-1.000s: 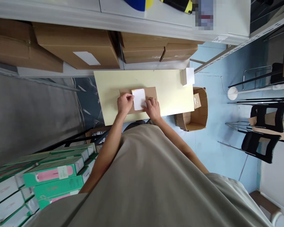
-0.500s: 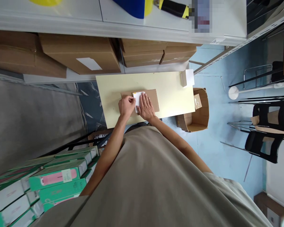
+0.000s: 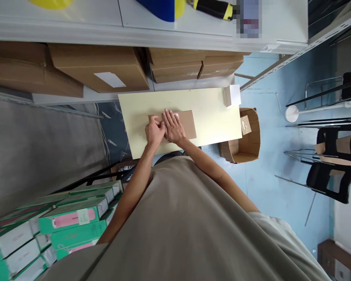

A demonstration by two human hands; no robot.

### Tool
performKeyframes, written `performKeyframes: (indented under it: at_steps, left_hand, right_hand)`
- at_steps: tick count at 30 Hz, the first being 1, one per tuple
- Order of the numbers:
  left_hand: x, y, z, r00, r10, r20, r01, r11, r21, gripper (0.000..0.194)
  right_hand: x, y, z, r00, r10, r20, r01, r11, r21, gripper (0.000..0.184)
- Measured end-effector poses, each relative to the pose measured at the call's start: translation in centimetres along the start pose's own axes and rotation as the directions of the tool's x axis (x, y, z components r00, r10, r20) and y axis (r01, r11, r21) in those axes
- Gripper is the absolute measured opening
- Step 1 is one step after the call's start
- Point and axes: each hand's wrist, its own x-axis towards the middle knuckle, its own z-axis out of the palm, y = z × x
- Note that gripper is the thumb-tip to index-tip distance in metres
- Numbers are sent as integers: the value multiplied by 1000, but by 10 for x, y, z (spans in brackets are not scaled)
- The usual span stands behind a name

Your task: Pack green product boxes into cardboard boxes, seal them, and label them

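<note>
A small brown cardboard box lies flat on the pale yellow table. My right hand is spread flat, palm down, across a white label on top of it. Only a sliver of the label shows past the fingers; the palm hides the rest. Close against the right fingertips, my left hand is closed in a pinch at the label's left edge. The exact grip is hidden between the two hands.
A white block-like stack stands at the table's far right corner. An open carton is on the floor to the right. A shelf with large cartons rises behind the table. Green boxes are piled at lower left.
My right hand has gone from the label's right edge to lying flat on it, sliding left across it until it nearly covers it. My left hand has kept its pinch at the left edge.
</note>
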Motion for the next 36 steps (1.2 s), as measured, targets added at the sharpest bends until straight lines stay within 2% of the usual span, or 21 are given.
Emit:
performKeyframes:
  at_steps: [4,10,12,15,19,21,24,29,31,33,36]
  left_hand:
    - [1,-5,3,1000,8,-8,-8,1000,-5,35]
    - [1,-14,9,999,46,-1,-46,999,-29,34]
    - [1,-17,10,998,68,2,-68,997,-27,33]
    - [1,-21,13,995,103,-5,-103,994,-21,35]
    - [1,-27,16,989,144,-12,-145,989,-26,39]
    - [0,-30,16,985,172,-9,-172,984,-34,43]
    - [-1,-35,16,977,214,6,-213,976,-38,48]
    - [0,-33,20,979,205,18,-205,979,-12,56]
    - [-5,-27,21,976,217,33,-217,976,20,61]
    - [-16,-21,19,967,240,82,-246,966,78,66]
    - [-40,-16,13,953,241,185,-272,948,166,70]
  right_hand:
    - [-8,-4,1,999,-30,31,30,999,-10,72]
    - [-69,-8,-2,982,-145,124,148,989,-16,79]
    - [-79,-6,-5,972,-173,158,180,983,-30,83]
    - [-67,2,-10,981,-134,139,142,989,-48,81]
    - [-25,18,-10,1000,10,7,-10,1000,-26,78]
    - [-15,22,-8,998,53,-33,-53,999,-3,79]
    - [-30,20,-7,997,68,-32,-68,998,-15,81]
    - [-90,15,-12,996,0,84,6,997,-71,80]
    - [-104,15,-16,993,-2,119,11,997,-74,80]
    - [-105,16,-20,991,5,131,4,998,-70,79]
    - [-87,22,-27,993,40,115,-33,997,-65,76]
